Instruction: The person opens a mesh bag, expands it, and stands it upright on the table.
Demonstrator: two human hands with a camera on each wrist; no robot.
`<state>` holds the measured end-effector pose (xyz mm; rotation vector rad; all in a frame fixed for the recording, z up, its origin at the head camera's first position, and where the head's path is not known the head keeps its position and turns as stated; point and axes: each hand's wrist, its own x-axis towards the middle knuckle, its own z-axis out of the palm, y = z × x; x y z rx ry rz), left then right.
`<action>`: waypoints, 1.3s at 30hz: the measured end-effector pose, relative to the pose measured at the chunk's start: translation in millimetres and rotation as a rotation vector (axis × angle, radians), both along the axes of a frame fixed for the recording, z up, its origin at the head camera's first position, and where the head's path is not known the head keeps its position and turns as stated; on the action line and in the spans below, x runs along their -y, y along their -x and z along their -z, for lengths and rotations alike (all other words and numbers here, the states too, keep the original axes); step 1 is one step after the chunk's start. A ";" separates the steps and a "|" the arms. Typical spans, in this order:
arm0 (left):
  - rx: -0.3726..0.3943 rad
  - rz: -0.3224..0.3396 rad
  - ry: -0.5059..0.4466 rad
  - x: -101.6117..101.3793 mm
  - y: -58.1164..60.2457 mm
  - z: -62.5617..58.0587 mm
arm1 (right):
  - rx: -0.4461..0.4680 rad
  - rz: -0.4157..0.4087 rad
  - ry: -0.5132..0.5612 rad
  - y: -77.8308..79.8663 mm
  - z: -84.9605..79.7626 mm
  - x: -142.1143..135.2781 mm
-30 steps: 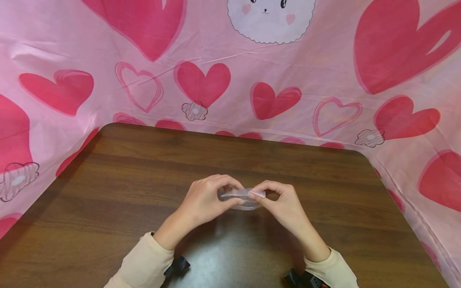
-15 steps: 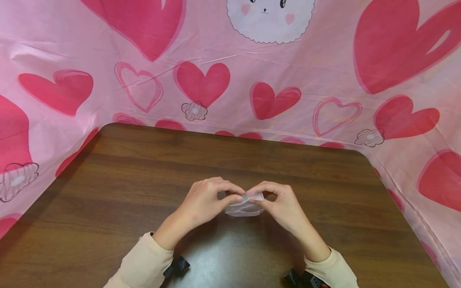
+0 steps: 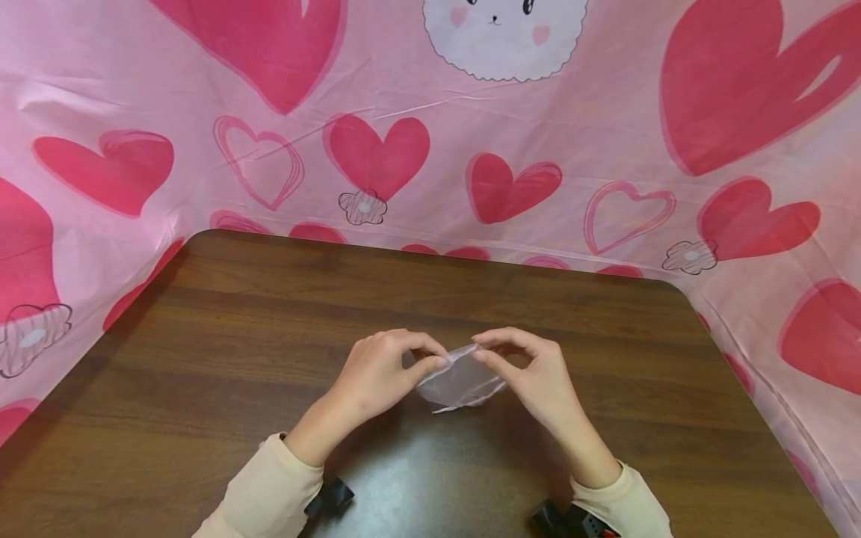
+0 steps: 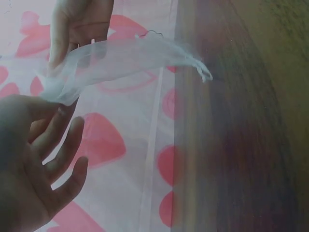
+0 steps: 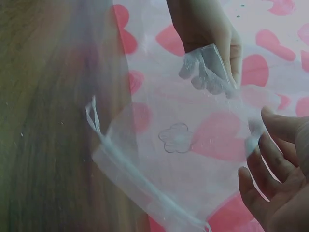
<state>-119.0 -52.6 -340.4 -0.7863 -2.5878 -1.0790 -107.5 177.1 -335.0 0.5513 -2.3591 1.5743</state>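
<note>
Bag [image 5: 178, 104]: sheer, fine-mesh cloth, translucent, with a faint sheen and soft creases. Drawstring [image 5: 93, 116]: white, cord-like. Table [image 3: 269, 321]: wood-grain surface, smooth, semi-gloss; light reflects between the sleeves [image 3: 269, 493], which are matt cloth. Backdrop [image 3: 444, 101]: thin printed sheet, cloth or plastic indeterminate, slightly shiny, wrinkled. Wrist cameras [image 3: 329, 498]: black, plastic in appearance.

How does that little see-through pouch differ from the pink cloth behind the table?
The pouch is sheer and whitish; the cloth is pink with red hearts.
The pouch is far smaller than the cloth.
The pouch is pinched by the left hand and right hand, while the cloth hangs behind the table.
Both look like thin, soft fabric.
</note>
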 end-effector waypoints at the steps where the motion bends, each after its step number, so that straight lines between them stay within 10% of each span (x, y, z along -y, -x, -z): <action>1: 0.005 -0.020 -0.002 -0.1 0.1 -0.7 | -0.006 0.021 0.007 -0.1 -1.1 -0.7; 9: 0.040 -0.113 -0.097 -0.9 0.3 -2.5 | -0.049 0.069 0.079 -1.4 -6.6 -1.0; 18: 0.087 -0.060 -0.249 -7.5 -4.7 -4.5 | 0.022 0.005 0.020 -4.3 0.2 8.2; 39: 0.101 -0.046 -0.252 -13.3 -7.2 -2.6 | -0.015 0.036 0.016 -7.8 2.3 14.6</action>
